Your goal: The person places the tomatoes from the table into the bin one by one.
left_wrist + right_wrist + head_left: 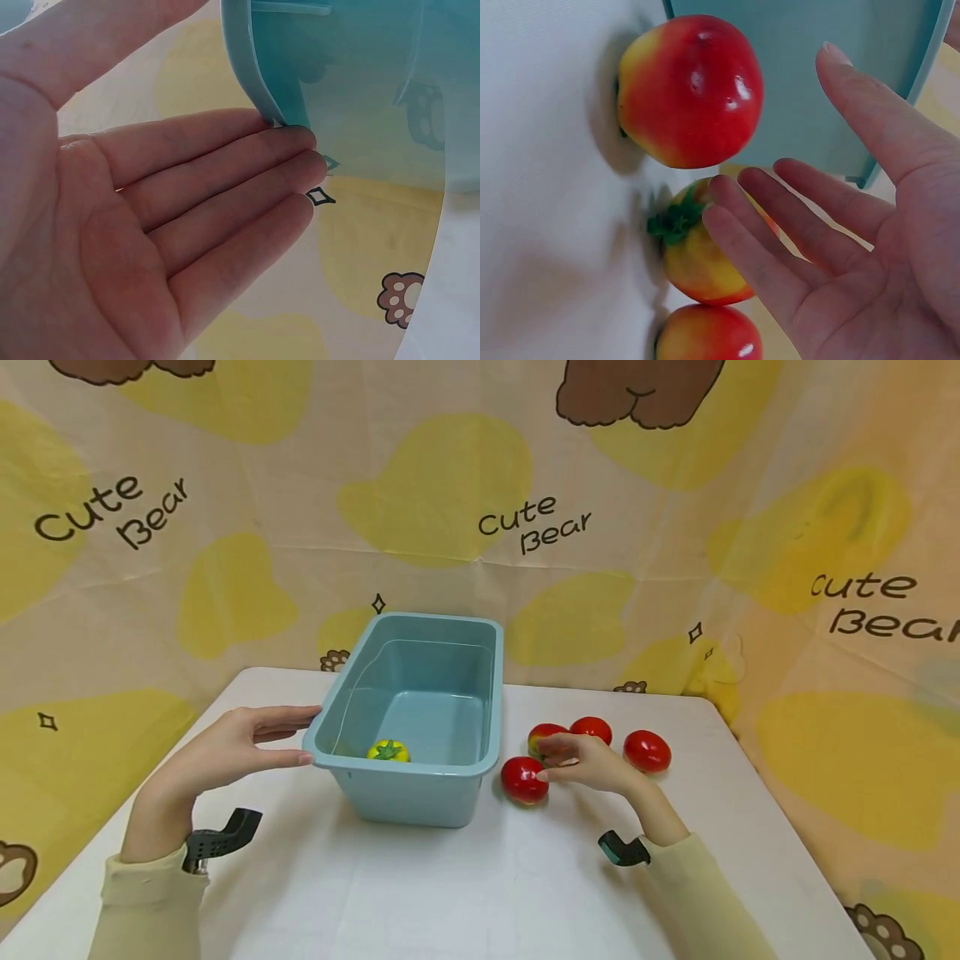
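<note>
left hand [225,747]: fingers almost straight, thumb set apart, tips touching the bin's left rim without curling round it; so light a touch could let the bin slide if its other side were knocked.
right hand [588,764]: fingers loosely spread, nothing held; the thumb is near the front tomato, contact hard to tell. a closing made too high or off-centre would probably squirt it sideways.
front tomato [524,780]: on the table [450,893], just beside the bin's right wall; glossy and round, likely slippery, and a push could roll it into that wall.
bin [412,769]: open-topped, right of the left hand; its raised rim could catch fingers or fruit carried too low.
yellow tomato [388,752]: inside the bin, near its front wall; anything dropped there could strike it.
right tomato [647,752]: apart, beyond the right hand; a wide sweep might set it rolling.
middle tomato [545,735]: behind the front tomato, partly covered by the right hand; the fingers could nudge it.
far tomato [592,728]: beside the middle tomato; one bump may shift both.
</note>
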{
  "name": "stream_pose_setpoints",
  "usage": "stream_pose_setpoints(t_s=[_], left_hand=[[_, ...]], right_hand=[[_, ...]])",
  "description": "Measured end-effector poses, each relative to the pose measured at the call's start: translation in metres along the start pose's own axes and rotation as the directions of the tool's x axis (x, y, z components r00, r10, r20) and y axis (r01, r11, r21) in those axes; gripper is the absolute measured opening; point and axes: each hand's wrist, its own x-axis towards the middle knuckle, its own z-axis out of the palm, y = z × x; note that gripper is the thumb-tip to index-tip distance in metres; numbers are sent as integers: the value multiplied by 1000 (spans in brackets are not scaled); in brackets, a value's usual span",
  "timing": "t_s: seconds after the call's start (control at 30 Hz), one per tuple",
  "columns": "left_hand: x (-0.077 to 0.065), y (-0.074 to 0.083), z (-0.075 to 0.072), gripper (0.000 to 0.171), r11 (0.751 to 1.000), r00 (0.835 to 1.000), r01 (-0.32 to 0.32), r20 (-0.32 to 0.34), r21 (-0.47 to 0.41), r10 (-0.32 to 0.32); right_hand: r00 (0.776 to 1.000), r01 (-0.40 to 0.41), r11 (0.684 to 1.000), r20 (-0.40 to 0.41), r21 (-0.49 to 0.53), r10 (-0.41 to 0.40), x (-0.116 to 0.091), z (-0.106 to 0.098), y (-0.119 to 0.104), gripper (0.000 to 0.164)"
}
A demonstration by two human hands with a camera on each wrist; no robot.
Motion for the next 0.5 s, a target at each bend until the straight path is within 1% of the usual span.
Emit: stream_pose_setpoints(t_s=[0.27,0.37,0.5], left_hand=[[0,2,0,61,1000,1000,6,-4,13,-6],[-1,1,1,60,1000,1000,0,-7,15,0],[-1,1,1,60,1000,1000,-6,-9,12,7]], right_hand=[[999,-39,999,19,2,39,-2,10,8,63],[999,-45,999,15,-27,45,-2,14,9,61],[997,-73,996,9,-46,74,-2,19,9,61]])
